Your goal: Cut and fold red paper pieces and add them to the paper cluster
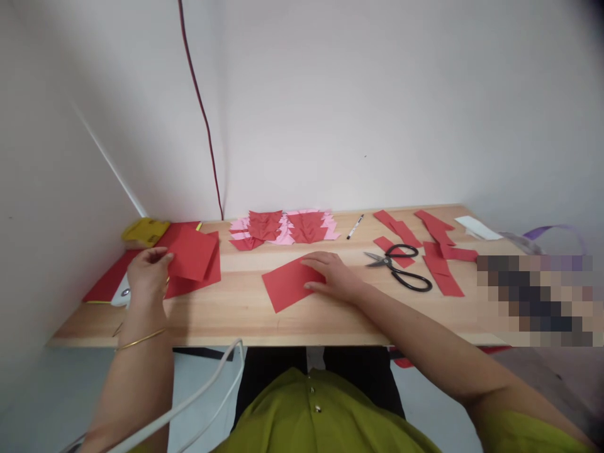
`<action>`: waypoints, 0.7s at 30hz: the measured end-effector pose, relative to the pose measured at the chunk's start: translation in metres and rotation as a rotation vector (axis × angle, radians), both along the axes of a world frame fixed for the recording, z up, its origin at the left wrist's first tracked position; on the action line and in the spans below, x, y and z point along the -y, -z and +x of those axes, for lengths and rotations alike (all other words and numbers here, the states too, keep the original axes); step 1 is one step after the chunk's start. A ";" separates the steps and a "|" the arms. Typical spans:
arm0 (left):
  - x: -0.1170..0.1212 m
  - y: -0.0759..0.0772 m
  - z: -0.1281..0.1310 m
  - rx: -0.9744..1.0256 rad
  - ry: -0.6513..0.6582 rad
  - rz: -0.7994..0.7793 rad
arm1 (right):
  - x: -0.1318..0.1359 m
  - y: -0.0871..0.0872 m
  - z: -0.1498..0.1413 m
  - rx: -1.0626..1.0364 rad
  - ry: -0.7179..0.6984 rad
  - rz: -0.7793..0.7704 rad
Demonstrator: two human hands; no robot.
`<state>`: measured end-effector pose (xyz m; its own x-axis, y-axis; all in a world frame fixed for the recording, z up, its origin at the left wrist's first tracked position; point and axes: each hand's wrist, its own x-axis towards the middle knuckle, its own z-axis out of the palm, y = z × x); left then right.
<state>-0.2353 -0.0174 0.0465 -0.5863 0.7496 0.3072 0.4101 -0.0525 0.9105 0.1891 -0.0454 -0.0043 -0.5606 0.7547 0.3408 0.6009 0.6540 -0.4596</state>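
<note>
At the left, my left hand [150, 267] pinches the edge of a square red paper sheet [191, 251], raised above other red paper [212, 267] on the table. My right hand [337, 277] lies on a second red paper piece [285, 286] in the middle of the table. Its thumb and fingers are apart and cover the right end of that piece. To the right of this hand are scissors [387, 261] with black loop handles, their blades parted and pointing left.
Folded red and pink papers [287, 228] with jagged edges lie by the wall, near a pen [355, 226]. Red paper strips [443, 270] and a white paper [477, 228] are at the right. A yellow packet [145, 231] sits back left. A white cable [202, 384] crosses the front.
</note>
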 end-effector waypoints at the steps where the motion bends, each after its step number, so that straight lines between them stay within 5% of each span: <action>1: 0.001 0.002 -0.004 -0.066 -0.069 -0.075 | 0.001 0.000 -0.001 0.010 -0.014 0.011; 4: 0.005 0.002 -0.005 -0.339 -0.196 -0.238 | 0.002 -0.001 -0.001 0.050 -0.033 0.029; 7: 0.004 -0.006 0.007 -0.634 -0.236 -0.171 | 0.003 -0.001 -0.001 0.101 -0.034 0.031; 9: 0.000 -0.011 0.027 -0.725 -0.152 -0.115 | 0.004 -0.001 -0.002 0.133 -0.019 0.031; 11: -0.006 -0.015 0.057 -0.690 0.056 -0.099 | 0.005 -0.002 -0.003 0.158 0.007 0.032; 16: -0.016 -0.005 0.150 -0.568 0.832 -0.179 | 0.007 -0.008 -0.001 0.192 0.101 0.047; 21: -0.023 0.017 0.206 -0.653 1.125 -0.135 | 0.004 -0.010 0.008 0.180 0.231 -0.003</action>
